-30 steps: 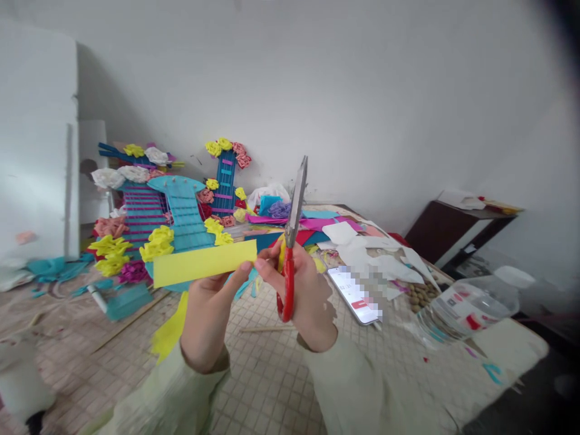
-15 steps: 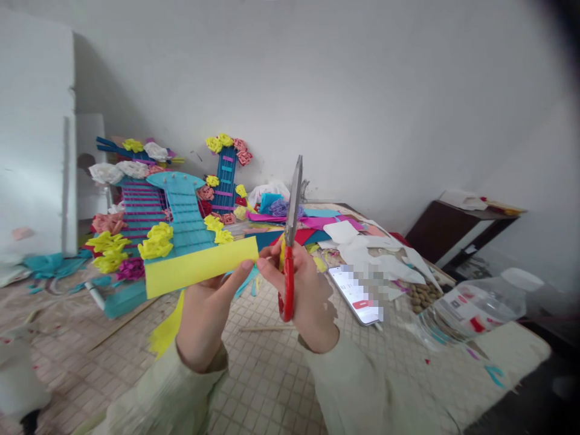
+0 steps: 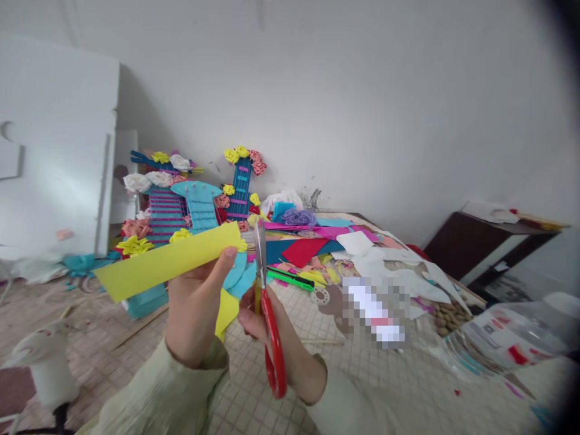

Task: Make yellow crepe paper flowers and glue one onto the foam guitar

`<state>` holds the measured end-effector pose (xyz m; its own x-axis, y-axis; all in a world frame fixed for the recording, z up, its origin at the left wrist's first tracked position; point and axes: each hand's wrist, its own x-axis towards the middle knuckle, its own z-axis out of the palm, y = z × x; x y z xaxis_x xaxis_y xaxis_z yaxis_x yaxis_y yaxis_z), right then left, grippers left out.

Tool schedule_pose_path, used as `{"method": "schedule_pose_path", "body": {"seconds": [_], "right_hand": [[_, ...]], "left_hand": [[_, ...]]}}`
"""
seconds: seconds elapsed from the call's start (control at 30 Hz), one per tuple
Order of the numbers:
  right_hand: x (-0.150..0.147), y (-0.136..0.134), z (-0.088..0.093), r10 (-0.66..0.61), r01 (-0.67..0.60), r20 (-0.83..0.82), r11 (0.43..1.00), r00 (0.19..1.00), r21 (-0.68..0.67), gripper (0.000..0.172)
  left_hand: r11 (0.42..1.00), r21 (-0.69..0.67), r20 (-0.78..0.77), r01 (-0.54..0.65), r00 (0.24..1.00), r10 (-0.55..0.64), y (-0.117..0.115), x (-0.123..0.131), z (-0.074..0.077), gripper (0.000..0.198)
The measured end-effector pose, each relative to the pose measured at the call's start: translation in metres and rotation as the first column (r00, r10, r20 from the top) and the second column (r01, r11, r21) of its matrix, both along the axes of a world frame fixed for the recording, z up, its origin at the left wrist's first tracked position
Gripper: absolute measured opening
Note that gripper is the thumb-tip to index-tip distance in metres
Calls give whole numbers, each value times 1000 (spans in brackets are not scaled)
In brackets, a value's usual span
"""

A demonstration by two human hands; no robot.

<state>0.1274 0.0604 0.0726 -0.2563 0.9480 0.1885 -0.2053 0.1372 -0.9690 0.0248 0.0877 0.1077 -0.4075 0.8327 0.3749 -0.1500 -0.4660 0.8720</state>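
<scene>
Pinching a yellow paper strip (image 3: 167,263) between thumb and fingers of the left hand (image 3: 193,314); gripping red-handled scissors (image 3: 267,305) blades-up in the right hand (image 3: 294,353), just beside the strip. Holding both hands apart, facing a slim green tool (image 3: 286,277) beyond the right one.

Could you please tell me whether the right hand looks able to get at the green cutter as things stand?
Probably yes: the green cutter lies ahead of the right hand, apparently uncovered, though that hand holds the scissors, which would likely have to be put down first.
</scene>
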Motion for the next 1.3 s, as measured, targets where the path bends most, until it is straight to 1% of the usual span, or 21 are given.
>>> {"method": "schedule_pose_path", "body": {"seconds": [0.1, 0.2, 0.33, 0.4, 0.53, 0.63, 0.73, 0.83, 0.97, 1.07, 1.2, 1.3], "right_hand": [[-4, -2, -5, 49, -49, 0, 997, 999, -52, 24], [-7, -1, -10, 41, -39, 22, 997, 999, -71, 26], [-9, -1, -14, 37, -34, 37, 996, 999, -82, 24], [-10, 0, -15, 50, -48, 21, 995, 999, -91, 23], [-10, 1, -18, 66, -67, -11, 992, 998, -111, 22], [-11, 0, -20, 33, -36, -29, 994, 999, -107, 18], [-11, 0, -21, 7, -11, -39, 996, 999, -92, 15], [-11, 0, -21, -13, 14, 4, 997, 1000, -75, 17], [-10, 2, -22, -65, 68, 53, 996, 996, -55, 17], [-12, 5, -26, -82, 84, 26, 994, 996, -72, 14], [-15, 11, -33, -99, 97, -7, 988, 995, -116, 16], [-15, 11, -33, -110, 109, -5, 988, 994, -110, 16]], "left_hand": [[999, 0, 13, 40, 999, -40, 0, 0, 1, 29], [997, 5, 19, 72, 997, -72, 0, 1, 0, 28], [995, 23, 49, 97, 994, -98, 1, 2, -1, 29], [998, 15, 39, 65, 997, -65, 1, 3, -2, 29], [999, -30, -19, -25, 1000, 24, 0, 3, -3, 23], [999, -29, -19, -27, 999, 26, 1, 4, -4, 22], [1000, -6, 13, 8, 1000, -8, 1, 4, -5, 27], [1000, -20, 9, 12, 1000, -12, 1, 4, -5, 31], [1000, -27, -8, 8, 1000, -8, 0, 5, -4, 32], [1000, -28, -30, -1, 1000, 0, -1, 5, -4, 31], [999, -33, -39, 1, 999, -3, 0, 5, -4, 32], [999, -46, -43, -8, 999, 6, -1, 5, -4, 28]]}}
